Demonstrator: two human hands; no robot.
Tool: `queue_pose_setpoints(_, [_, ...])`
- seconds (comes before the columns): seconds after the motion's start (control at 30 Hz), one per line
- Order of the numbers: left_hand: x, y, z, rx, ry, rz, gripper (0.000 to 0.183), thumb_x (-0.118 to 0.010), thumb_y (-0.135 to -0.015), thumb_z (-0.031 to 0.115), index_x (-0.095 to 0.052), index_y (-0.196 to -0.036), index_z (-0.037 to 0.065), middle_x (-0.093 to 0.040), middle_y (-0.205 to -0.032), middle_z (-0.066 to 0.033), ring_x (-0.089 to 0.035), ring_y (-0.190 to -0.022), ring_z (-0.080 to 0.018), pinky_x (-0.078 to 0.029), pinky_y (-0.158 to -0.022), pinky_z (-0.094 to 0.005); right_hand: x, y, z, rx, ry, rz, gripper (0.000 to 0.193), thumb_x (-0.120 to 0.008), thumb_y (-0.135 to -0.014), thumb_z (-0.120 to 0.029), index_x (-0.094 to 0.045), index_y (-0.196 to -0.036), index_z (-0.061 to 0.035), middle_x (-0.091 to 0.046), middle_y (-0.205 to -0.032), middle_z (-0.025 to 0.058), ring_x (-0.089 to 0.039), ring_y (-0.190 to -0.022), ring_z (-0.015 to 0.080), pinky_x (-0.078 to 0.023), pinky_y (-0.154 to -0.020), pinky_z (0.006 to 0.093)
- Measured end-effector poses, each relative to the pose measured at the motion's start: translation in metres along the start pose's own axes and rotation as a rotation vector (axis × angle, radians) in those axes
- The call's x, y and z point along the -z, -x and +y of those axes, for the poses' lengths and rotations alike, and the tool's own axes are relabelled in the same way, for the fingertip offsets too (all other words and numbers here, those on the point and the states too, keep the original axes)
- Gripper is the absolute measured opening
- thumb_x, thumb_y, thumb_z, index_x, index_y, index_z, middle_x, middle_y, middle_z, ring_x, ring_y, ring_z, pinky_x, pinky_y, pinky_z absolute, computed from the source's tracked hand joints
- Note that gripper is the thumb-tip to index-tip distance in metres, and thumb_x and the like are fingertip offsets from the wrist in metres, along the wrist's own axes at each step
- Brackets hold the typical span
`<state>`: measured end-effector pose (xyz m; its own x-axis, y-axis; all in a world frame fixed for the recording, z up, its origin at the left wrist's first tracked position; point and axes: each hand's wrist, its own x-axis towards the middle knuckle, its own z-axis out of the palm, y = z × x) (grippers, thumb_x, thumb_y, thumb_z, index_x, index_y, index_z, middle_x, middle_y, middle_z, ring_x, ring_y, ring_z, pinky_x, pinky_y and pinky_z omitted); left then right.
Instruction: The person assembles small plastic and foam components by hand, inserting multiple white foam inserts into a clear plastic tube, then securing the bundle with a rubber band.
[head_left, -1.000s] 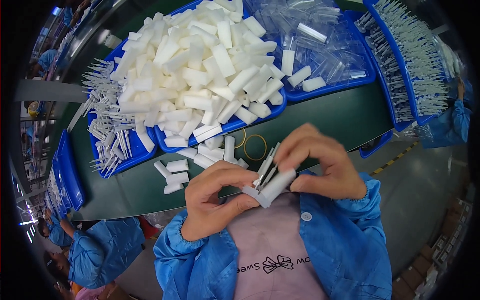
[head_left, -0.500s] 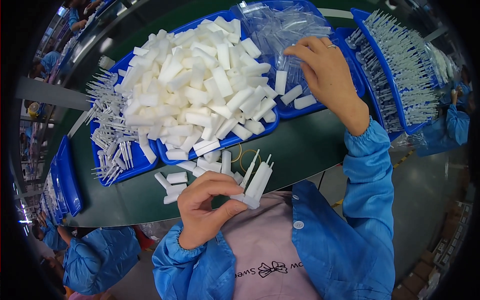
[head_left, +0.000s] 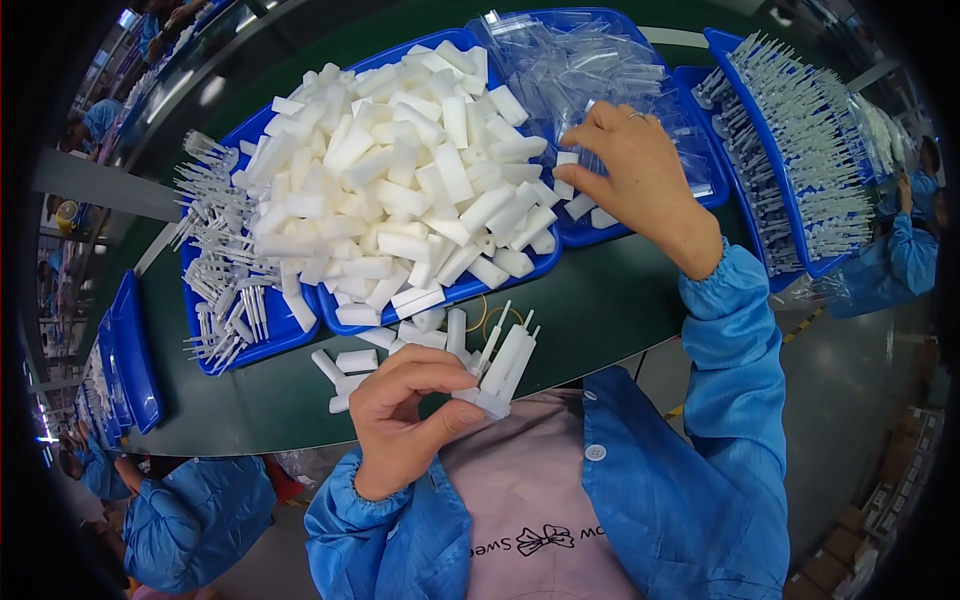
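My left hand (head_left: 412, 420) pinches the pale flat base of a white plastic part (head_left: 487, 401) in front of my chest. Thin rods stand up from this base; two carry white foam sleeves (head_left: 508, 362), while the left one is bare in its upper part. Over the near end of a blue tray, my right hand (head_left: 640, 175) hangs with thumb and index finger apart. A white foam piece (head_left: 566, 160) shows between them, partly behind the thumb; whether they touch it is hard to tell. Clear plastic pieces (head_left: 600, 65) lie beyond the fingers.
A heaped blue tray of white foam pieces (head_left: 380, 170) fills the middle of the green table (head_left: 620, 290). Pale pronged parts lie in blue trays at left (head_left: 235, 300) and right (head_left: 815, 150). Loose foam pieces (head_left: 357, 361) and rubber bands (head_left: 495, 322) lie in front. Co-workers in blue sit nearby.
My right hand has moved nearer to me and slightly left, from above the clear pieces to the foam piece. My left hand still holds the white part, shifted slightly left.
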<state>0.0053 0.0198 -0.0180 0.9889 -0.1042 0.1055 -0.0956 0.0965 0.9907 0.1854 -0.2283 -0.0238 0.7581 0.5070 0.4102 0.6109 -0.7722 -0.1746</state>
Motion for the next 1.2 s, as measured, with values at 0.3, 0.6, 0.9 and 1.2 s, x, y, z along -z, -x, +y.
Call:
queue_pose_setpoints(0.3, [0.000, 0.002, -0.003, -0.009, -0.034, 0.075, 0.025, -0.072, -0.071, -0.006, -0.067, -0.095, -0.002, -0.062, -0.094, -0.0111, -0.057, -0.083, -0.0177, -0.046, -0.072, -0.0273, 0.007, 0.023, -0.008, -0.182, -0.398, 0.009, 0.020, -0.069, -0.075, -0.013, -0.060, -0.092, -0.0076, -0.057, -0.077, 0.0048, -0.052, -0.073, 0.0222, -0.038, -0.070, 0.0354])
queue_pose_setpoints(0.6, [-0.002, -0.003, 0.004, -0.297, -0.268, -0.010, 0.021, -0.071, -0.069, -0.006, -0.071, -0.089, 0.003, -0.063, -0.088, -0.0081, -0.057, -0.079, -0.0197, -0.044, -0.068, -0.0284, 0.037, 0.051, -0.045, -0.433, -1.403, 0.126, 0.017, -0.063, -0.088, -0.014, -0.057, -0.099, -0.0012, -0.057, -0.094, 0.0022, -0.053, -0.087, 0.0076, -0.043, -0.080, 0.0222])
queue_pose_setpoints(0.9, [-0.008, -0.003, 0.009, -0.376, -0.351, -0.083, 0.032, -0.071, -0.061, -0.007, -0.073, -0.090, 0.005, -0.064, -0.089, -0.0073, -0.058, -0.077, -0.0223, -0.045, -0.067, -0.0310, 0.023, 0.055, -0.065, -0.487, -1.674, -0.091, 0.019, -0.062, -0.089, -0.017, -0.057, -0.099, -0.0020, -0.056, -0.094, 0.0016, -0.053, -0.089, 0.0074, -0.041, -0.082, 0.0222])
queue_pose_setpoints(1.2, [-0.008, -0.006, 0.009, -0.383, -0.410, -0.153, 0.036, -0.068, -0.058, -0.009, -0.072, -0.091, 0.004, -0.064, -0.089, -0.0074, -0.059, -0.078, -0.0232, -0.046, -0.066, -0.0317, 0.026, 0.061, -0.078, -0.514, -1.769, -0.183, 0.015, -0.063, -0.088, -0.014, -0.058, -0.094, -0.0023, -0.056, -0.092, 0.0016, -0.052, -0.087, 0.0079, -0.040, -0.081, 0.0232])
